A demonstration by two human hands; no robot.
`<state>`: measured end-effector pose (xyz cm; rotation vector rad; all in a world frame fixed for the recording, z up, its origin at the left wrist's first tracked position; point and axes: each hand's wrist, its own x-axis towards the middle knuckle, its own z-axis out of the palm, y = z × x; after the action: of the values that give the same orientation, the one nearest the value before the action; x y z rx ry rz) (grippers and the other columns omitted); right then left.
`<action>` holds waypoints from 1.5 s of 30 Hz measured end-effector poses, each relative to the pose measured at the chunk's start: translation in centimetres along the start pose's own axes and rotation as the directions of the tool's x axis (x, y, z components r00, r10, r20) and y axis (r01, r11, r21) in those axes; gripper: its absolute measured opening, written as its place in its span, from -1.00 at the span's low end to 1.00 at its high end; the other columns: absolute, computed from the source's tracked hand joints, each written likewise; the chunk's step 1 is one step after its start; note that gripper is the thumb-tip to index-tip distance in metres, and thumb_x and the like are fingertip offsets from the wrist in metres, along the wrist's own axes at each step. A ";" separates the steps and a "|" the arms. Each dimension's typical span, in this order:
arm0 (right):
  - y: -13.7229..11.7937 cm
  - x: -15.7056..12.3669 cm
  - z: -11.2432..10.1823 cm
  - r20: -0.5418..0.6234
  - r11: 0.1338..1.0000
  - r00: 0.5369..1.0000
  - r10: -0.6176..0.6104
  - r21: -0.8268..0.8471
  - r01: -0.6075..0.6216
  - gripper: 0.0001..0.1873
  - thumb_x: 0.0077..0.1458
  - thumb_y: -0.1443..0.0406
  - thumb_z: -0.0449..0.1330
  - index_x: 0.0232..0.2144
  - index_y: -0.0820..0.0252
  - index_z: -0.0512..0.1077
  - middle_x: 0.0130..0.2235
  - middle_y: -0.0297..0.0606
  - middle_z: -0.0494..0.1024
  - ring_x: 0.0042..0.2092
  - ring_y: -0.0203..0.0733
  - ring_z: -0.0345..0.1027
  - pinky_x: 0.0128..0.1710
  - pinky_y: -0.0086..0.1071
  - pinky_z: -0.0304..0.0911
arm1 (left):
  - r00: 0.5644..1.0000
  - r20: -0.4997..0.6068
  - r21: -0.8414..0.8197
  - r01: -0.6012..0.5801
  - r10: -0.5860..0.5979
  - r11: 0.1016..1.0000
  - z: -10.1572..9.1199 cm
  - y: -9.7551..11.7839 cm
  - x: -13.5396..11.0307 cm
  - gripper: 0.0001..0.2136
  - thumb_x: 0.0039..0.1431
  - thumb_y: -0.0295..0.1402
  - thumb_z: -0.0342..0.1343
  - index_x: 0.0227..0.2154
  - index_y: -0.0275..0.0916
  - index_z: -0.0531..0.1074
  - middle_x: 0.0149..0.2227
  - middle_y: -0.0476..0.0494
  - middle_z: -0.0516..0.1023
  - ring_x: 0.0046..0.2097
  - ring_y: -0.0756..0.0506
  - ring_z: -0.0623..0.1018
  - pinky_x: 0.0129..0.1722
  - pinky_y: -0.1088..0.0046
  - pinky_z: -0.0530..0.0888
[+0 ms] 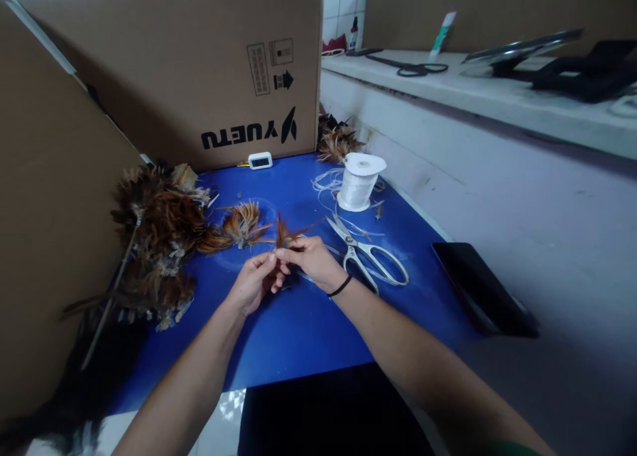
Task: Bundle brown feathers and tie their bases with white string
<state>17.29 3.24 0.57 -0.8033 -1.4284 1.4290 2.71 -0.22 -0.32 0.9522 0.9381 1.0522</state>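
Near the middle of the blue table, my two hands meet at a small bunch of brown feathers [284, 233]. My right hand [309, 260] pinches the base of the bunch, and the feather tips fan out above its fingers. My left hand [255, 280] is closed at the fingertips against the right one; what lies in its pinch is too small to make out. Just left of the hands lies another tuft of feathers [241, 224]. Open-bladed scissors [365, 253] with silver handles lie to the right, close to my right wrist.
A white spool [357, 182] stands at the back right with loose clear strands [326, 180] around it. A big feather pile [162, 237] covers the left side. Cardboard [164, 64] walls the back and left. A black phone-like slab [482, 287] lies at the right edge, below a ledge [522, 107].
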 end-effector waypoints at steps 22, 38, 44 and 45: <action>-0.4 0.1 0.2 -0.065 0.998 0.998 0.011 -0.063 -0.015 -0.78 -0.18 0.18 0.29 -0.59 0.25 0.46 -0.52 -0.30 0.47 -0.42 -0.28 0.31 -0.33 -0.35 0.25 | 0.983 -0.148 0.069 -0.097 0.106 0.993 0.2 0.2 0.1 -0.78 -0.05 -0.23 0.22 -0.51 -0.33 0.44 -0.59 -0.01 0.41 -0.64 0.12 0.30 -0.70 0.62 0.20; -4.4 -3.6 -5.3 -0.068 0.557 0.943 -0.326 -0.820 0.134 -0.75 0.03 0.41 0.06 -0.23 0.15 0.46 -0.31 -0.23 0.51 -0.29 -0.20 0.35 -0.22 -0.28 0.23 | 0.907 -0.346 -0.062 -0.279 0.242 0.958 -1.1 0.5 1.1 -0.83 -0.07 -0.31 0.23 -0.45 -0.33 0.47 -0.55 0.00 0.40 -0.61 0.15 0.28 -0.67 0.64 0.16; -6.3 -11.1 -12.4 -0.325 -0.087 0.838 -0.438 -0.912 -0.400 -0.51 0.07 0.10 0.07 -0.02 0.30 0.29 -0.18 0.09 0.43 -0.18 0.14 0.30 -0.26 -0.08 0.18 | 0.919 -0.334 -0.050 -0.238 0.208 0.970 -0.8 0.4 0.9 -0.82 -0.07 -0.31 0.23 -0.45 -0.33 0.48 -0.55 -0.01 0.40 -0.61 0.15 0.28 -0.67 0.63 0.15; -6.2 -12.1 -13.6 -0.413 -0.136 0.818 -0.400 -0.856 -0.499 -0.43 0.05 0.02 0.06 -0.01 0.30 0.27 -0.18 0.12 0.42 -0.19 0.18 0.30 -0.30 -0.07 0.18 | 0.922 -0.329 -0.047 -0.233 0.205 0.971 -0.8 0.3 0.9 -0.82 -0.08 -0.30 0.23 -0.44 -0.33 0.48 -0.55 -0.01 0.40 -0.61 0.14 0.28 -0.67 0.63 0.15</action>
<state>35.15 -3.54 3.19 -2.0960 -1.7720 -0.4965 2.12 0.87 -0.43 0.8408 1.0599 1.4602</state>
